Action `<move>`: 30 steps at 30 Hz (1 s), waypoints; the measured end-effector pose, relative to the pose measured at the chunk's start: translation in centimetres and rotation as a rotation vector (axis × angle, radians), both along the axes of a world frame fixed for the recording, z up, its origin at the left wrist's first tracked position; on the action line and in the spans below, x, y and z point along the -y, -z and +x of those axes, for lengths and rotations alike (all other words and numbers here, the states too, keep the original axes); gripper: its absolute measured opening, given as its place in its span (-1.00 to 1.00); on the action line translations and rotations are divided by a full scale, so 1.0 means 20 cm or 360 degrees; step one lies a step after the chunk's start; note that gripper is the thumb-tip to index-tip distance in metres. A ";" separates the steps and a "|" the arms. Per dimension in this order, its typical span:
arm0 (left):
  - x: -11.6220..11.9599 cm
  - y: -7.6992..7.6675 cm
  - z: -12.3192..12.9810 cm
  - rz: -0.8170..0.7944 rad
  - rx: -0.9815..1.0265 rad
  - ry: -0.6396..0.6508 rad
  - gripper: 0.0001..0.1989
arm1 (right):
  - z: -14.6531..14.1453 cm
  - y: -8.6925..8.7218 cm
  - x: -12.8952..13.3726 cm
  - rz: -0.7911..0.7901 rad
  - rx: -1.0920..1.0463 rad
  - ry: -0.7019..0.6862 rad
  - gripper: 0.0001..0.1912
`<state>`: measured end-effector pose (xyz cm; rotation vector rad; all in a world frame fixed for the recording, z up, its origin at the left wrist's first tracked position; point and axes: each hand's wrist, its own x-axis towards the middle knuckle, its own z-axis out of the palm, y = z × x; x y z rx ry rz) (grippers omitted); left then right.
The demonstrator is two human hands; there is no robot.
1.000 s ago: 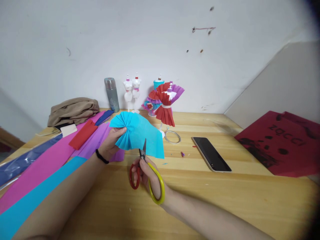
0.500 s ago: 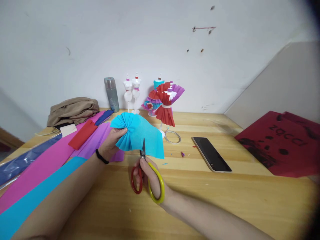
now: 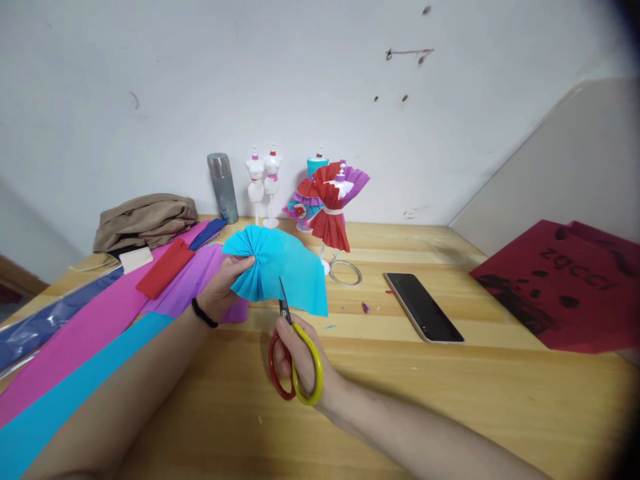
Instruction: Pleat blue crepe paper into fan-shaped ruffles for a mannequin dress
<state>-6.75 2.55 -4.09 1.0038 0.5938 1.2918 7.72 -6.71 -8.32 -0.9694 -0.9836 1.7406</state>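
Observation:
My left hand [image 3: 227, 283] pinches a sheet of blue crepe paper [image 3: 295, 267] at its gathered, fan-pleated end. The flatter part of the sheet stretches off to the right above the table. In my right hand [image 3: 295, 347] is a pair of scissors [image 3: 317, 373] with one yellow and one red handle loop. Their dark blades point up at the sheet's lower edge, one blade showing in front of the paper; whether the other lies behind it is hidden. My right thumb goes through the yellow loop.
Behind the paper stand bare white mannequins [image 3: 255, 180] and a mannequin in a red paper dress [image 3: 333, 223]. A flask [image 3: 223, 190], brown cloth [image 3: 145, 223] and coloured crepe sheets [image 3: 95, 320] lie left. A wire ring [image 3: 346, 273], phone [image 3: 423, 307] and red bag [image 3: 560, 287] are right.
The scissors' handle loops have come closer together and the blades have tilted to the left. My left hand and the blue crepe paper have hardly moved.

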 end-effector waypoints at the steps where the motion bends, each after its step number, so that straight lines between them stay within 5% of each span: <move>1: 0.00 0.00 0.00 -0.0005 0.0005 0.0004 -0.55 | 0.00 0.00 0.00 0.0009 -0.0025 -0.0006 -0.41; 14: 0.03 0.02 0.05 -0.0115 -0.0010 0.0115 -0.55 | 0.00 0.02 -0.03 -0.0021 -0.0351 -0.0045 -0.45; 30: 0.03 0.05 0.07 -0.0064 -0.0006 0.0172 -0.58 | 0.03 0.00 -0.09 0.0168 -0.0245 0.0044 -0.51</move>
